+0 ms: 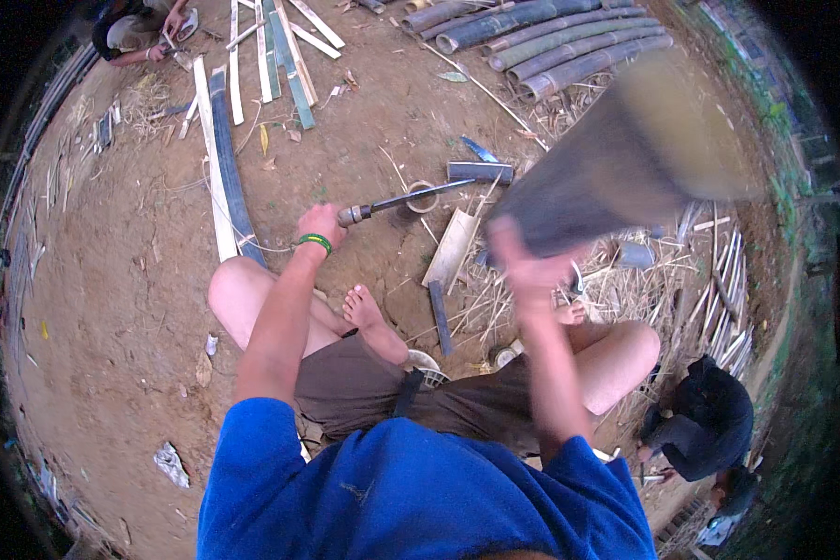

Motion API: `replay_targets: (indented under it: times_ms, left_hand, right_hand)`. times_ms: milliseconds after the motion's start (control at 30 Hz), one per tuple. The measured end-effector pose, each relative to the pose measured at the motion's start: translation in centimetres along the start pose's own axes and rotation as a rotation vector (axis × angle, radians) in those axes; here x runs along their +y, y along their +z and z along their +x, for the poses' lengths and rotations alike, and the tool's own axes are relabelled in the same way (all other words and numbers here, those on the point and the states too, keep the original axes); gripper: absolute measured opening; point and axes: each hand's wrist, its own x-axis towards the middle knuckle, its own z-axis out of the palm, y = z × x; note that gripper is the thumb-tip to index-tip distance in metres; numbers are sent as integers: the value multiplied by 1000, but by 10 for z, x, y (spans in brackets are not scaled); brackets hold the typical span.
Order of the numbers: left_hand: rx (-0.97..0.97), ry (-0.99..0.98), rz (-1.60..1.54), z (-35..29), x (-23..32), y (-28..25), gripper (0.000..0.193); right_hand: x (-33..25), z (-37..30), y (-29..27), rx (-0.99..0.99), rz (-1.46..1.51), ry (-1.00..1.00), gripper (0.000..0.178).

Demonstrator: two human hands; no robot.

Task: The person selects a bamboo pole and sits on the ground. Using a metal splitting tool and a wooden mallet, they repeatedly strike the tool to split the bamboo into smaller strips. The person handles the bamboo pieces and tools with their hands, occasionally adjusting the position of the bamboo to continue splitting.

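My left hand [321, 225], with a green band at the wrist, is closed round the handle of a long knife [399, 199]. Its blade points right, passing over a pale bamboo ring [422, 198] toward a short dark bamboo tube [479, 172]. My right hand [535, 267] is closed on the lower end of a thick dark bamboo section [595, 170]. This section is raised and tilted to the upper right, its pale far end smeared by motion. The right fingers are blurred too. Between my feet and the ring lies a split bamboo half [451, 247].
Several bamboo poles [569, 51] lie at the back right. Split strips [294, 61] spread at the back, with long strips [222, 159] by my left knee. Shavings [616, 289] litter the ground at right. One person [709, 420] crouches lower right; another [140, 33] works far left.
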Motion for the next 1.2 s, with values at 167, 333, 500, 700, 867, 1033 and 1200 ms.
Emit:
replay_targets:
  times_ms: [167,333,500,700,867,1033,1200]
  left_hand:
    - [-6,30,49,-5,-5,3,32]
    - [-14,-79,-31,-20,-28,16,30]
    - [-2,-8,-53,-8,-15,21,31]
    - [-6,-123,-41,-14,-38,26,36]
    - [10,-118,-111,-7,-32,24,34]
    - [53,-126,-42,-10,-15,33,29]
    - [55,-121,-98,-14,-31,37,29]
  right_hand:
    - [75,-48,14,-505,-496,316,107]
    - [-32,21,5,-77,59,-45,96]
    - [83,-82,29,-361,-467,194,99]
    - [14,-24,33,-261,-238,130,99]
    - [23,-43,34,116,1,-246,83]
    - [71,-103,41,-519,-494,509,107]
    - [-6,-9,38,-155,-319,52,101]
